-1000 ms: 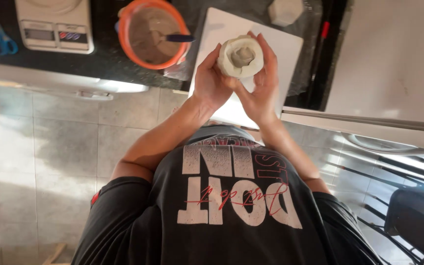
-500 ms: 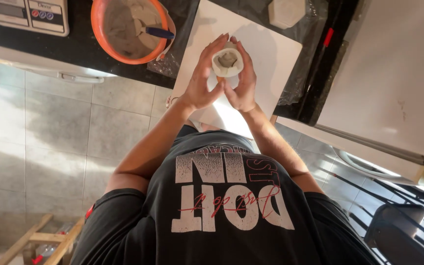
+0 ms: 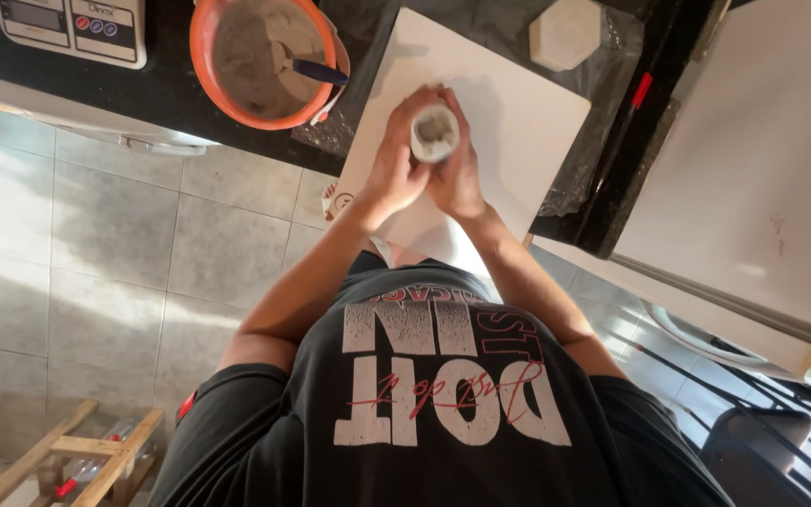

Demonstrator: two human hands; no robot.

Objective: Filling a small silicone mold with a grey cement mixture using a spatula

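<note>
Both hands are wrapped around a small pale mould (image 3: 435, 132), kind of a stubby cup shape with grey stuff showing in its open top. The left hand (image 3: 394, 169) cups it from one side with fingers curled up over the rim, and the right hand (image 3: 457, 174) presses in from the other side, so the thing is squeezed between the two palms and held just above the white board (image 3: 527, 103) lying on the dark counter (image 3: 161, 89). Can't tell if its bottom actually touches the board or not. Off to the left side of the board sits an orange bowl (image 3: 206, 66) full of grey mix with a blue-handled spoon (image 3: 316, 70) stuck in it, and past that a white kitchen scale (image 3: 72, 28) near the counter edge. At the far corner of the board there's a pale hexagonal cast piece (image 3: 565, 33) resting on clear plastic wrap. A red-tipped pen (image 3: 638, 94) lies along the right edge of the counter, well apart from the hands.
</note>
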